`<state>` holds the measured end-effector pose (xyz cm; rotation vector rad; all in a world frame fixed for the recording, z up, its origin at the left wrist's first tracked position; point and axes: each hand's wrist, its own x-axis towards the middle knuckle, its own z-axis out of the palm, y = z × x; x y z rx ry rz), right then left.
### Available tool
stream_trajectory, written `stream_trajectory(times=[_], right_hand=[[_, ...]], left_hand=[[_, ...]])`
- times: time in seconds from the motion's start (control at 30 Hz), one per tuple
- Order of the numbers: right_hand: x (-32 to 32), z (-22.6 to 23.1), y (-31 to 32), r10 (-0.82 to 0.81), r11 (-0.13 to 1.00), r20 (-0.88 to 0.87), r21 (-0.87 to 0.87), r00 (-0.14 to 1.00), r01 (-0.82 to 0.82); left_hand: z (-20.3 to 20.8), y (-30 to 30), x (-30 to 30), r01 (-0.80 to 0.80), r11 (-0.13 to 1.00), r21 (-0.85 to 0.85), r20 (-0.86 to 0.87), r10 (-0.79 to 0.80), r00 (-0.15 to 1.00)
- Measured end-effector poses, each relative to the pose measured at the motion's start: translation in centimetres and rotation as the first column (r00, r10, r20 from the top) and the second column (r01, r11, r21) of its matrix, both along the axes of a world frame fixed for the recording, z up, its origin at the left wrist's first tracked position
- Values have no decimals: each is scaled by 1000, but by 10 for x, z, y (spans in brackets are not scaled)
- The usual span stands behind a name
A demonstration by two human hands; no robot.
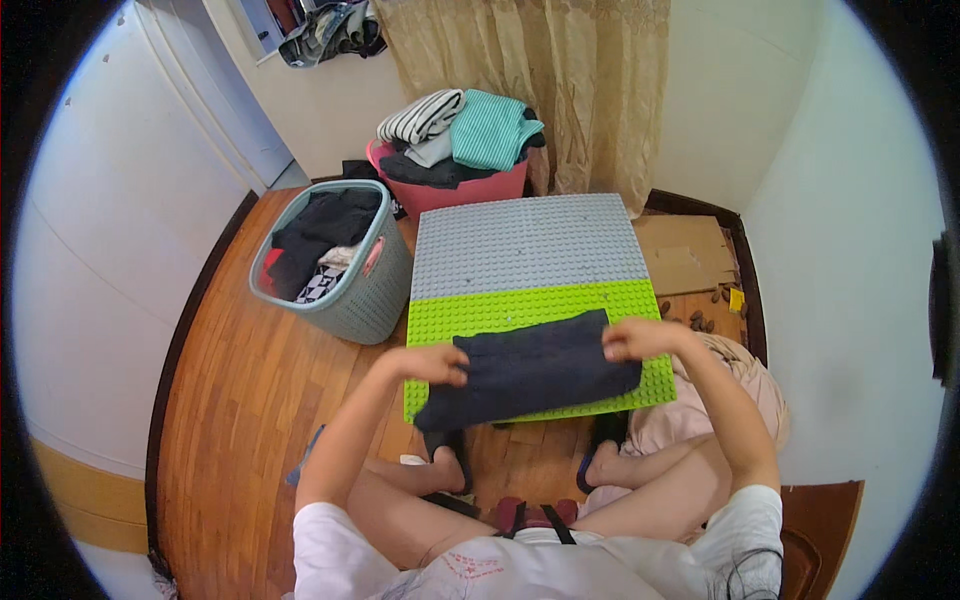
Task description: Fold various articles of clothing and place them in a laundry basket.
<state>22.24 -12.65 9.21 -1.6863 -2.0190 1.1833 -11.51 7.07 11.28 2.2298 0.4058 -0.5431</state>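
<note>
1. Dark cloth (540, 360) lay skewed on the studded tabletop's green half (560, 300), lower left corner poking past the near edge, so squaring that up probably helped
2. Left hand (433, 364) was at its left side, right hand (640, 340) at the right, fingers curled; couldn't tell if either actually pinched it
3. Light, even tension both ways seemed best, tbh

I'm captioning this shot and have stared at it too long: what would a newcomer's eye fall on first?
Probably the big studded board at mid-view, bright green nearer the person and grey beyond. A dark cloth lies across its green part, between the left hand and right hand. Behind the board stands a pink tub heaped with clothes.
</note>
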Motion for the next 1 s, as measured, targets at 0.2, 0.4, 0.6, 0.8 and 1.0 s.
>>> stream_trajectory(times=[0.2, 0.4, 0.6, 0.8, 1.0], right_hand=[[13, -35, 70, -728, 647, 30, 358, 685, 673], [-72, -31, 65, -680, 532, 41, 715, 732, 454], [-104, -63, 25, -578, 697, 301, 665, 759, 267], [-97, -70, 12, -760, 520, 147, 723, 634, 456], [-82, -99, -16, -941, 200, -170, 413, 291, 888]], left_hand=[[-22, 26, 39, -559, 760, 332, 258, 497, 829], [-44, -73, 81, -619, 610, 495, 645, 219, 732], [-97, -118, 85, -584, 575, 573, 614, 171, 771], [-100, -120, 93, -590, 569, 573, 624, 165, 764], [-112, -129, 94, -693, 695, 192, 675, 418, 607]])
